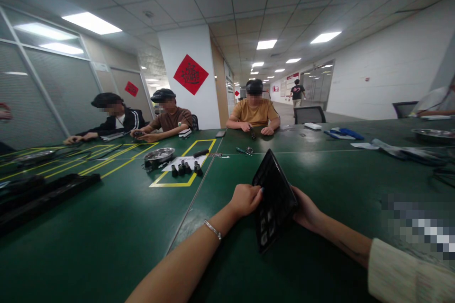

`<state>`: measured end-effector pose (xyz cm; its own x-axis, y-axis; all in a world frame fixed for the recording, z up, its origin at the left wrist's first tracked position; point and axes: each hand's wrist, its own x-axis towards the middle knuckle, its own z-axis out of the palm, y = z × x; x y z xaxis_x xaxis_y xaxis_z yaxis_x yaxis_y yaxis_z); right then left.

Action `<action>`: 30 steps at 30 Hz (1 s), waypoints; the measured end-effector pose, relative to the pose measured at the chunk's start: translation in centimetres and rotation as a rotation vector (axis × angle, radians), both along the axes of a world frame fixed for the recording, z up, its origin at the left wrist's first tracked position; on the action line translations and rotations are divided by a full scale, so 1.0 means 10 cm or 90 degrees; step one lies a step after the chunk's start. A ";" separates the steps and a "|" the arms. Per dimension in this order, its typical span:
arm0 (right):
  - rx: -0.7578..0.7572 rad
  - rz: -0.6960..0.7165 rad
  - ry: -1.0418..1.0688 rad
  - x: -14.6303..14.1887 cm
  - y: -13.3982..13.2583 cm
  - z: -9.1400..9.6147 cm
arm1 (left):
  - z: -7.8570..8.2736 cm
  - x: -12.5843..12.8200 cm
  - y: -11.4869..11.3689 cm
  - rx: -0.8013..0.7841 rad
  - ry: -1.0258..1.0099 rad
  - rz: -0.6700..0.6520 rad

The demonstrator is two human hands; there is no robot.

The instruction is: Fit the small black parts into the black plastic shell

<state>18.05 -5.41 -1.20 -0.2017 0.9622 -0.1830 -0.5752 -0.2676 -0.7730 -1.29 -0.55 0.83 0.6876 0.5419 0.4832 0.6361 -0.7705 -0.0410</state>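
One black tray (274, 184) is standing tilted over the green table (337, 175), held between both hands. The left hand (245, 199) is gripping its left edge with fingers curled around it. The right hand (306, 209) is clasping the right edge from behind.

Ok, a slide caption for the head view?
A black tray held on edge between left hand and right hand, at the green table.
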 end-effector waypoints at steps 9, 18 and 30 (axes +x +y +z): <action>0.001 -0.004 0.000 0.00 0.00 -0.02 | 0.00 0.00 0.00 -0.022 0.006 -0.001; 0.026 0.014 -0.005 0.01 0.01 -0.03 | 0.02 -0.01 0.00 -0.047 0.003 -0.002; -0.001 0.003 0.000 0.01 0.02 -0.03 | -0.03 -0.01 0.02 -0.030 0.006 -0.003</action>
